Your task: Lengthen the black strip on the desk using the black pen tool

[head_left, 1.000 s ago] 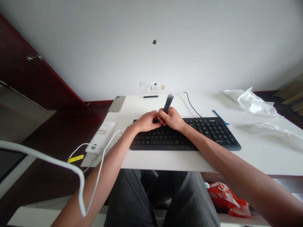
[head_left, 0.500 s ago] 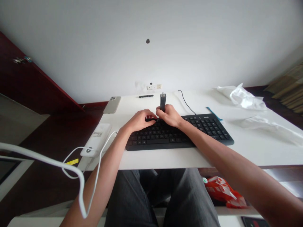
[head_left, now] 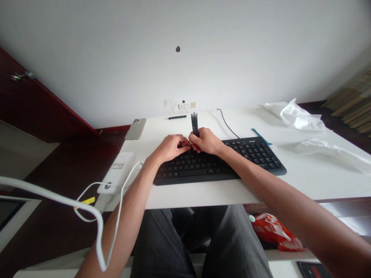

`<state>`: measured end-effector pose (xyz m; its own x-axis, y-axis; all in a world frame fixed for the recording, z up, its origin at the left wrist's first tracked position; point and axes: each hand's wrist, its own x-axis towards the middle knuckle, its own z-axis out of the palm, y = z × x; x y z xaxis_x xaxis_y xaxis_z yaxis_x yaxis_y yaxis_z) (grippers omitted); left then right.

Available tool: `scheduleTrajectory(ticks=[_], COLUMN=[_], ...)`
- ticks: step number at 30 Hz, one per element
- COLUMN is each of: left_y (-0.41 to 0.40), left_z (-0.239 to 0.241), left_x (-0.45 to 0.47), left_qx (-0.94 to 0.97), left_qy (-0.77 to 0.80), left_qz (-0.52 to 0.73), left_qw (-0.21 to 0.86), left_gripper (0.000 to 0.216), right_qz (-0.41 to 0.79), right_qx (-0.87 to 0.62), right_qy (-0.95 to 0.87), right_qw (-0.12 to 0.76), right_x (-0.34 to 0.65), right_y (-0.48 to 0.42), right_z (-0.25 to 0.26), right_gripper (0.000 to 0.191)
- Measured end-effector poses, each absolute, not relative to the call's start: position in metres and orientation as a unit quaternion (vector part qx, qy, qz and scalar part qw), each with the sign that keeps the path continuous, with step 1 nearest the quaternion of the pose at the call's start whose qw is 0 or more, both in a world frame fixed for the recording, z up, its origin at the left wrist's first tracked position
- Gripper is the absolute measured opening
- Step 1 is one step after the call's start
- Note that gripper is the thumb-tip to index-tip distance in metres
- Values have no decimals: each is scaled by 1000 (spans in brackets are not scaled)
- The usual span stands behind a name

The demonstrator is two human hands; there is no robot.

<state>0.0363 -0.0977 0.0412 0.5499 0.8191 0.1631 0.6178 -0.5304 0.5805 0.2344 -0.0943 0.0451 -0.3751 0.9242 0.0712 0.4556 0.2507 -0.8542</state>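
A black keyboard (head_left: 197,172) lies on the white table beneath both hands. My right hand (head_left: 206,141) is closed around a dark, see-through stick-shaped tool (head_left: 194,122), which stands nearly upright over the upper key rows. Its top end carries a small metal-looking tip; the lower end is hidden by my fingers. Beside it, my left hand (head_left: 173,146) is at the keyboard's upper left, fingers curled and thumb brought toward them over the keys. What lies between those fingertips is too small to make out.
Left on the table are a phone (head_left: 135,129) and a white device (head_left: 117,172) with a white cable (head_left: 100,227). A row of small black pieces (head_left: 177,117) lies at the back. Right are a blue strip (head_left: 261,136) and crumpled white plastic (head_left: 298,116). The wall stands behind.
The stick-shaped tool in my right hand has tilted slightly left and turned. The fingers of both hands have shifted a little on the keyboard. The whole view has moved slightly.
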Motion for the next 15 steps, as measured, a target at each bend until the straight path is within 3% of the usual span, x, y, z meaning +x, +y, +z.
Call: scheduleTrajectory(ticks=[7, 15], left_y=[-96, -96], left_z=[37, 38], left_x=[33, 35], left_qx=[832, 842], left_qy=[419, 385], left_qz=[224, 218], left_qw=[287, 309], left_gripper=[11, 15], right_qz=[433, 380], right_qx=[-469, -425], right_qy=[-708, -762], right_qw=[301, 307], right_x=[232, 236], right_y=[-91, -94], right_z=[36, 41], right_gripper=[34, 36])
